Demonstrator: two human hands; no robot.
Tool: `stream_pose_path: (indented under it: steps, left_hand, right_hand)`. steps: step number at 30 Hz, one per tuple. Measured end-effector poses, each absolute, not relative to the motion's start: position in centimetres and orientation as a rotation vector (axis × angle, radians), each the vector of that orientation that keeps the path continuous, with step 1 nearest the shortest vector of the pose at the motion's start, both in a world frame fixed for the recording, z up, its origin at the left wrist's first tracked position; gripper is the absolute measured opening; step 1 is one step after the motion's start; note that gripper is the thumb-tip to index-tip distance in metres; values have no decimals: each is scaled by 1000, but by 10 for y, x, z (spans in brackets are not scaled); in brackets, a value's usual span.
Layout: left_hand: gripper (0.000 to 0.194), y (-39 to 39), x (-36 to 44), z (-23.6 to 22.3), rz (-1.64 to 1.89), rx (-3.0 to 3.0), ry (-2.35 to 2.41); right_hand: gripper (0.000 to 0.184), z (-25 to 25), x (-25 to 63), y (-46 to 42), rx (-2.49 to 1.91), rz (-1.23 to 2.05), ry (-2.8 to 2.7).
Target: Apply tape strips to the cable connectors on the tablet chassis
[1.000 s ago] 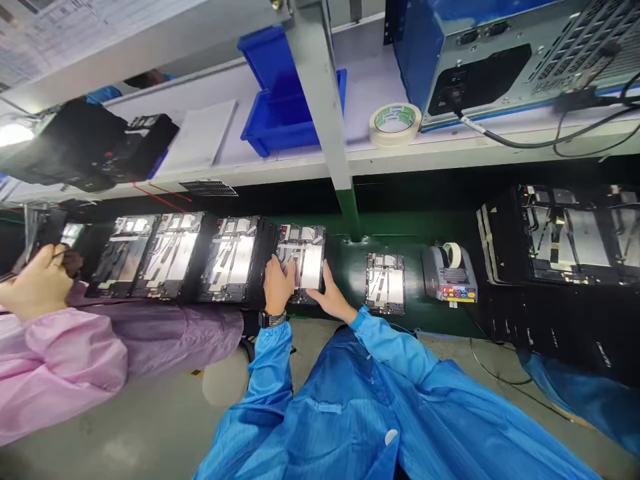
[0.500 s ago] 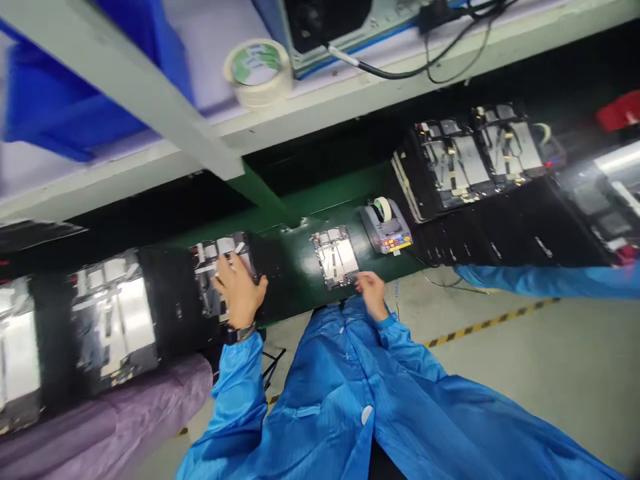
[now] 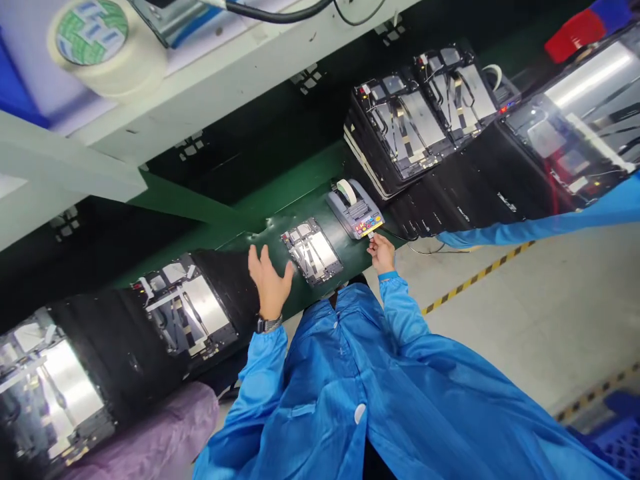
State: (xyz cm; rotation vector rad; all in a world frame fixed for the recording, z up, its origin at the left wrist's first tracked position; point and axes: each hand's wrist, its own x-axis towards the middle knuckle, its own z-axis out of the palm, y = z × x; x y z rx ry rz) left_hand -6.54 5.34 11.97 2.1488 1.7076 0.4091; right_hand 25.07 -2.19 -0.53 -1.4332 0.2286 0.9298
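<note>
An opened tablet (image 3: 313, 252) with a silver battery area and black ribbon cables lies on the green bench in front of me. Just left of it hovers my left hand (image 3: 271, 283), open with fingers spread and holding nothing. My right hand (image 3: 381, 255) is at the front of a grey tape dispenser (image 3: 355, 210), thumb and fingers pinched on the short end of tape (image 3: 371, 235) sticking out of it. A roll of pale tape (image 3: 347, 192) sits in the dispenser's top. Another opened tablet (image 3: 193, 307) rests on black material to the left.
More opened tablets (image 3: 405, 127) lie on black stacks at the back right, one more (image 3: 53, 393) at the lower left. A shelf edge (image 3: 240, 73) crosses above, carrying a large tape roll (image 3: 107, 50). Co-workers' purple sleeve (image 3: 155, 433) and blue sleeve (image 3: 500, 223) reach in from either side.
My left hand has left the tablet on the left and come beside the middle one. My right hand has gone from the middle tablet's corner to the dispenser's tape. The view has shifted and tilted.
</note>
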Motion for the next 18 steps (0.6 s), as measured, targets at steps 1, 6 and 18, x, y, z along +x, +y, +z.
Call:
stream_pose_path:
  steps: [1, 6, 18]
  left_hand:
    - [78, 55, -61, 104, 391, 2121, 1699]
    - [65, 67, -43, 48, 343, 2021, 1727]
    - [66, 119, 35, -14, 250, 2045, 1733]
  right_hand:
    - [29, -7, 250, -22, -1436, 924, 232]
    - [24, -15, 242, -30, -1520, 738, 320]
    - [31, -13, 225, -13, -1560, 516, 403]
